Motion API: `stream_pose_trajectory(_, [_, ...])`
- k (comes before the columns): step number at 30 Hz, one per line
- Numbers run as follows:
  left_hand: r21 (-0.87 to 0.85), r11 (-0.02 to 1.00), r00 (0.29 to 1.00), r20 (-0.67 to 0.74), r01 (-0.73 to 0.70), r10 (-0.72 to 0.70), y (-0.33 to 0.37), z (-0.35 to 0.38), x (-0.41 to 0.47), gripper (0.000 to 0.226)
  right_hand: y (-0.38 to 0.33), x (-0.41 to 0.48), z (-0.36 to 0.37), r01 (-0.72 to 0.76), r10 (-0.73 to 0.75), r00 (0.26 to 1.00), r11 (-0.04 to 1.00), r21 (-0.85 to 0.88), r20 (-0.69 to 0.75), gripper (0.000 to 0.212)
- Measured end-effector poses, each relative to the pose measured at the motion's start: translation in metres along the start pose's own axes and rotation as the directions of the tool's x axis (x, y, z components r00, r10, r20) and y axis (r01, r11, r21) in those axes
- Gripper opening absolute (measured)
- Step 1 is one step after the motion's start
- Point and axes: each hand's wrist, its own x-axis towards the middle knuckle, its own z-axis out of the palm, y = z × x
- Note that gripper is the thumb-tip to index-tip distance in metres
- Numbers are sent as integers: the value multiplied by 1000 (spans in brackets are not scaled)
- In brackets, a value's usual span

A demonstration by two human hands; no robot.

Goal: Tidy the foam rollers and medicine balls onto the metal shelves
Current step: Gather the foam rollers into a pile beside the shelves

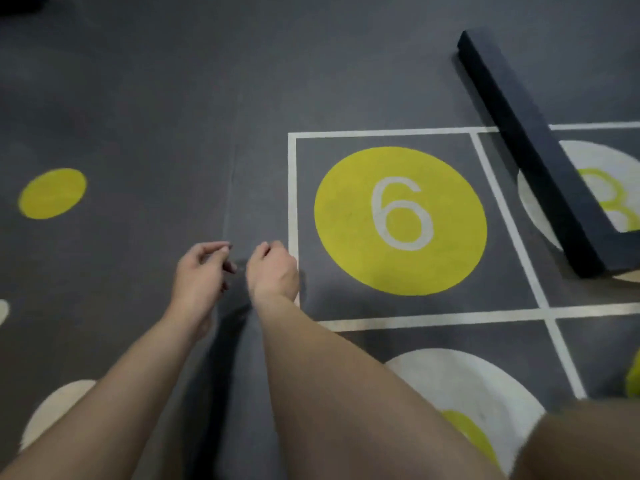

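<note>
Both hands hang just left of the yellow six circle point(400, 220), with the left hand point(202, 275) and right hand point(273, 271) close together. Each grip is loosely curled and empty, as far as shows. No foam roller, no medicine ball and no certain shelf in view. There's just dark floor point(138, 98) and a black frame point(530, 161) up and right of the six; I can't tell what it belongs to. When one turns up, a roller should be light and slightly squashy, so take it round the middle. A ball looks likely to be heavy and round, so cup two palms low underneath.
</note>
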Motion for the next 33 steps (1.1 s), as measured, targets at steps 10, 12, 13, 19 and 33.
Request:
stream_pose_trajectory(10, [38,974,929,295,221,-223,45,22,-107,17,39,-59,-159,-394,481,815,869,300,-324,34])
stream_pose_trajectory(12, [143,962,885,377,234,-272,55,59,-150,15,68,-78,-229,-491,594,699,804,336,-398,35])
stream_pose_trajectory(13, [188,957,870,407,220,-279,60,80,-171,14,85,-87,-265,-525,625,650,780,340,-432,35])
stream_pose_trajectory(19, [485,874,628,673,24,-391,55,227,-280,6,207,-151,-429,-590,587,517,772,238,-623,54])
stream_pose_trajectory(33, [761,648,511,544,34,-666,58,281,-295,107,238,-187,-378,-568,799,594,495,658,-88,129])
